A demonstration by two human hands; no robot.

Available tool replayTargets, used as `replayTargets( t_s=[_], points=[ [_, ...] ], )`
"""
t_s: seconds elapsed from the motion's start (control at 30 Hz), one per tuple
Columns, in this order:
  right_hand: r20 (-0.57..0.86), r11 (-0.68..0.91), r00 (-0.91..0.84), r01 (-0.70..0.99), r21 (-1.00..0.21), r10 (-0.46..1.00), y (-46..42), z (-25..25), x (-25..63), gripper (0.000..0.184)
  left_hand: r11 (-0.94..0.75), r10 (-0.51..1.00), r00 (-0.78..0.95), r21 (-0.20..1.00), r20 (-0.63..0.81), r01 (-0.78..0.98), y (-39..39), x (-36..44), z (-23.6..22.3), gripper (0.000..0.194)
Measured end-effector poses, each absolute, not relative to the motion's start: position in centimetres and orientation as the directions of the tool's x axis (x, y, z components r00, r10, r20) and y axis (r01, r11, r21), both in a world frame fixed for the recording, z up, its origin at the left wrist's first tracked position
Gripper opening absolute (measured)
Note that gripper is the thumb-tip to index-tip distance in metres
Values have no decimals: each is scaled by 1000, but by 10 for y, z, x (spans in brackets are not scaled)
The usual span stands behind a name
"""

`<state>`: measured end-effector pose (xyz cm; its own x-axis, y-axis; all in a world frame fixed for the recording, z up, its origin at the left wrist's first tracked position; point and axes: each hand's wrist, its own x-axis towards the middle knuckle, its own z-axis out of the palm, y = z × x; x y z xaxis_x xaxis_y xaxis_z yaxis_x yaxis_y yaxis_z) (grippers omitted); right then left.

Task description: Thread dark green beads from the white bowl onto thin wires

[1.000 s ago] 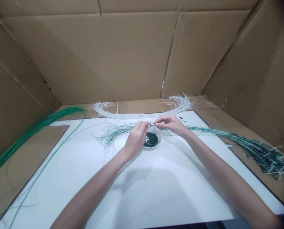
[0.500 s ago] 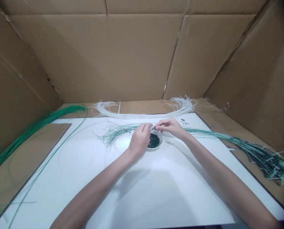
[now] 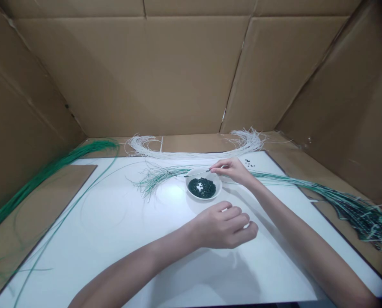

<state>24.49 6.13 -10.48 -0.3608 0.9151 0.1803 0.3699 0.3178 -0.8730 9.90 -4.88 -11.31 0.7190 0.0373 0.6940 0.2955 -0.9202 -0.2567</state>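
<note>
Between its thumb and fingertips my right hand (image 3: 231, 169) pinches a thin pale strand (image 3: 197, 173) over the back of the bowl. Dark beads (image 3: 208, 170) sit on the strand close to those fingertips, and another dark bit is at its left end. Below the strand, the white bowl (image 3: 219, 190) holds many small dark green beads (image 3: 207, 190) and a few white pieces (image 3: 200, 186). My left hand (image 3: 228, 224) is in front of the bowl, above the white board, with its fingers curled in. Whatever those fingers may hold is hidden.
Green strands (image 3: 155, 177) run behind the bowl to a dark beaded bundle (image 3: 367, 218) at right. White strands (image 3: 191, 155) curve along the back, and a green bundle (image 3: 56, 167) lies left. Loose dark beads (image 3: 249, 163) rest on the white board (image 3: 114, 239) between cardboard walls (image 3: 178, 77).
My left hand has left the strand and moved right and toward me, its fingers curling. My right hand has stayed nearly in place, pinching the strand, and more of the bowl now shows.
</note>
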Motion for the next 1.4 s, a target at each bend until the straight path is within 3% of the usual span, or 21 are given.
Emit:
replayTargets(
  t_s=[0.2,0.3,0.4,0.53,0.77,1.13,1.4],
  points=[
    [194,335,-368,370,-867,909,61,-105,244,25,-904,219,655,-103,723,415,-41,95,-115,18],
    [220,346,-346,361,-866,912,57,-102,240,24,-791,499,452,175,739,586,-26,88,-113,20],
    [240,356,-334,344,-869,911,50,-97,234,25,-617,737,248,477,628,626,-7,77,-110,34],
    [238,347,-325,334,-876,915,44,-93,230,23,-550,833,274,663,481,508,9,63,-105,21],
    [140,261,-396,270,-927,907,45,-88,231,26,-509,860,227,737,457,445,14,55,-98,13],
    [248,309,-221,313,-898,943,51,-82,242,24,-456,878,195,641,437,618,29,34,-89,10],
    [282,313,-160,233,-921,946,37,-84,223,23,-420,908,235,769,348,483,21,47,-91,16]
  ],
)
